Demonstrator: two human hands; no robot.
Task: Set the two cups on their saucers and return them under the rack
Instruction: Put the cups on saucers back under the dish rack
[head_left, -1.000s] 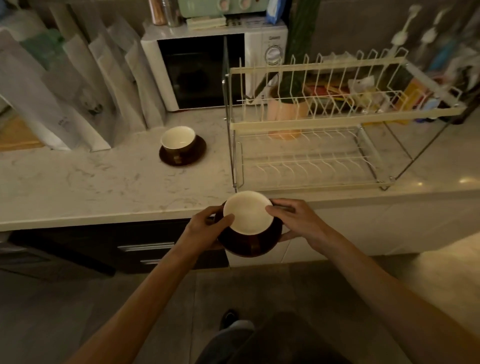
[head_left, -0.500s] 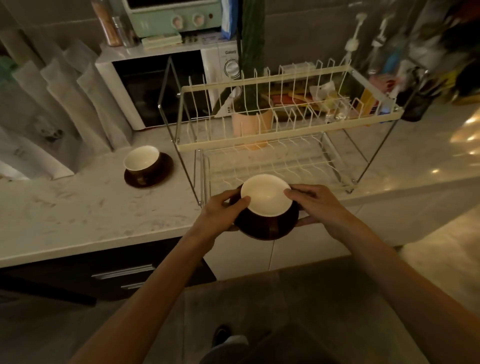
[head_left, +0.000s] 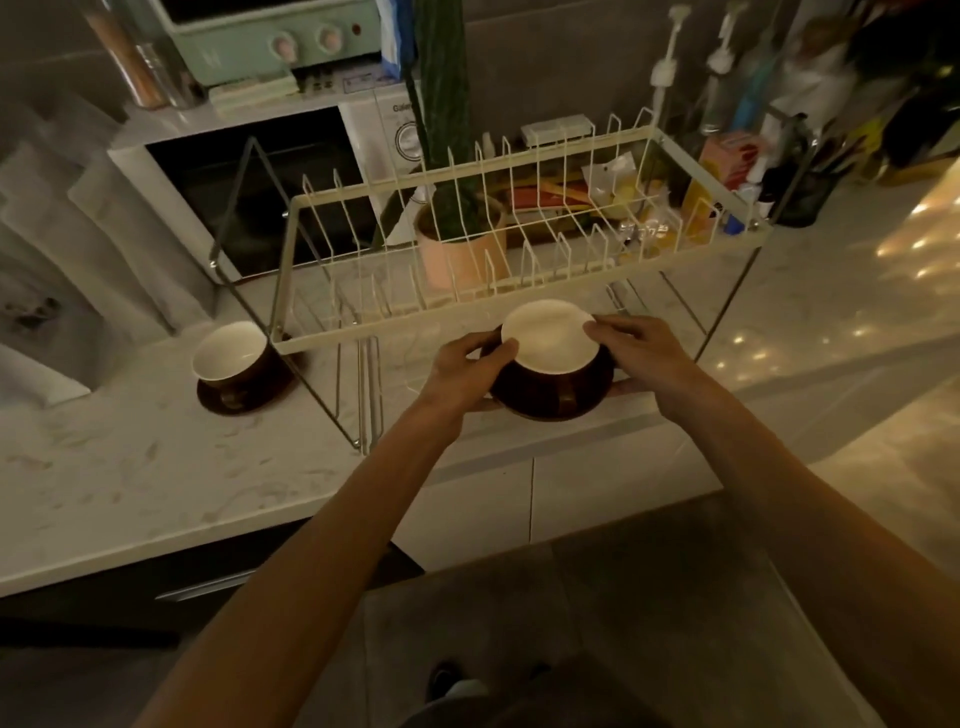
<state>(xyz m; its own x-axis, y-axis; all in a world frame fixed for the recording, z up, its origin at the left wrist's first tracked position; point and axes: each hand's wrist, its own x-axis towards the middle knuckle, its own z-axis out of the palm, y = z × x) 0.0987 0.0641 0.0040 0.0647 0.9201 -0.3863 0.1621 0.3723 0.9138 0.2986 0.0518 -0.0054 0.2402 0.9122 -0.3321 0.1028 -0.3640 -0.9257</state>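
Observation:
A brown cup with a white inside (head_left: 548, 340) sits on a dark saucer (head_left: 550, 410), and I hold the pair with both hands at the counter's front edge, just in front of the wire dish rack (head_left: 519, 291). My left hand (head_left: 467, 364) grips the left side of cup and saucer. My right hand (head_left: 631, 345) holds the right side, fingers on the rim. The cup's handle faces me. A second brown cup (head_left: 231, 356) stands on its saucer (head_left: 244, 400) on the counter, left of the rack's legs.
The rack's lower wire shelf (head_left: 363, 312) lies behind the held cup. A pink plant pot (head_left: 460, 254) stands behind the rack, a microwave (head_left: 270, 182) at the back left, paper bags (head_left: 52, 260) at far left, bottles and boxes (head_left: 727, 161) at back right. The marble counter (head_left: 130, 467) stretches left.
The held cup and saucer have moved forward and up from below the counter edge to the rack's front. My view has shifted right and closer; the second cup stays put.

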